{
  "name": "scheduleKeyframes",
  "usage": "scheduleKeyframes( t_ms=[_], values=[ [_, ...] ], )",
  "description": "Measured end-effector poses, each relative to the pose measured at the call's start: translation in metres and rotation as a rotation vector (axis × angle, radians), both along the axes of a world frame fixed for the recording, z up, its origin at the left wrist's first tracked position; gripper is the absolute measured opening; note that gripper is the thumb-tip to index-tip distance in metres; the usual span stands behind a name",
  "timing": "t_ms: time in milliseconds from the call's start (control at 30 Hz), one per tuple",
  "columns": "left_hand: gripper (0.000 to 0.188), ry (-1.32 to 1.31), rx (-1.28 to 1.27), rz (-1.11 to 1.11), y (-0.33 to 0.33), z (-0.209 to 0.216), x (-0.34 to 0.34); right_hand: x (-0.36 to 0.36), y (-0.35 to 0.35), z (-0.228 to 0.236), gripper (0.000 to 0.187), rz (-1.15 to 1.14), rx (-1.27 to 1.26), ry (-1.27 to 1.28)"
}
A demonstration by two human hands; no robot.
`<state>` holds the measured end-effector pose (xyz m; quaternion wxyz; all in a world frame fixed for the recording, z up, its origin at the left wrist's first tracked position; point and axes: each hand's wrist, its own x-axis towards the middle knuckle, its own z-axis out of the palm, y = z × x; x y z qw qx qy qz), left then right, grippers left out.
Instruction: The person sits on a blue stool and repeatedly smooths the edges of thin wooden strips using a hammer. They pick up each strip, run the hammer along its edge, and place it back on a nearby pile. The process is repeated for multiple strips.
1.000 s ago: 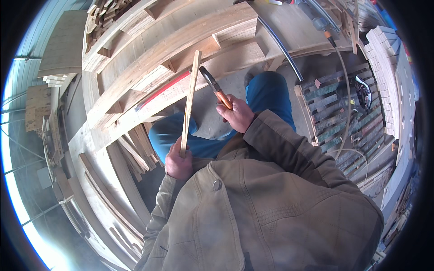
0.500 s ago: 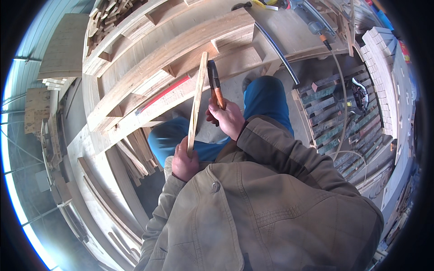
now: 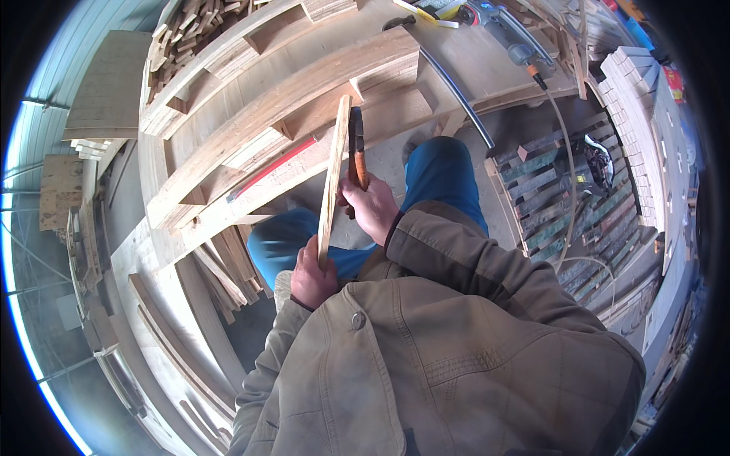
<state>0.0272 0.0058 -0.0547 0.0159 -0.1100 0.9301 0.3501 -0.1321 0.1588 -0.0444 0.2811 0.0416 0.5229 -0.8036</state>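
My left hand (image 3: 313, 275) is closed around the lower end of a thin wooden strip (image 3: 333, 182), which slants upward in front of my knees. Closed on orange handles, my right hand (image 3: 369, 207) holds black-jawed pliers (image 3: 355, 137). Their jaws stand beside the strip's upper part, on its right; whether they touch the wood I cannot tell. Just past the strip's top end lies a curved wooden frame (image 3: 304, 83) with blocks set between its rails. Part of the handles is hidden by my fingers.
A red bar-shaped thing (image 3: 274, 169) lies along the frame's near side. Further right are a curved metal tube (image 3: 460, 95), a power tool (image 3: 506, 38) with a hose (image 3: 566, 152), and a slatted pallet (image 3: 563, 197). Wooden offcuts (image 3: 224, 277) stand by my left knee.
The pliers and my right hand have shifted slightly left, closer to the strip, and the pliers have turned so their handles overlap. The strip stays in my left hand.
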Motion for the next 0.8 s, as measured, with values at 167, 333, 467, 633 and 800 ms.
scheduleKeyframes(
  t_ms=[167,333,467,633,800],
  values=[
    [0.062,-0.013,-0.009,-0.015,0.0017,0.0032,0.0004,-0.0018,-0.0036,0.0001,0.021,-0.054,0.089,0.072],
    [0.063,0.005,-0.005,-0.018,0.0023,0.0027,0.0012,-0.0006,-0.0027,0.0041,0.016,-0.064,0.044,0.028],
    [0.064,-0.017,-0.009,-0.029,0.0021,0.0005,0.0020,-0.0010,-0.0049,0.0040,0.015,-0.079,0.034,0.044],
    [0.064,-0.012,-0.008,-0.032,0.0027,-0.0030,0.0016,-0.0013,-0.0066,0.0016,0.018,-0.079,0.083,0.088],
    [0.064,-0.009,-0.006,-0.046,0.0041,-0.0037,0.0011,-0.0012,-0.0035,0.0057,0.019,-0.064,0.090,0.057]
  ],
)
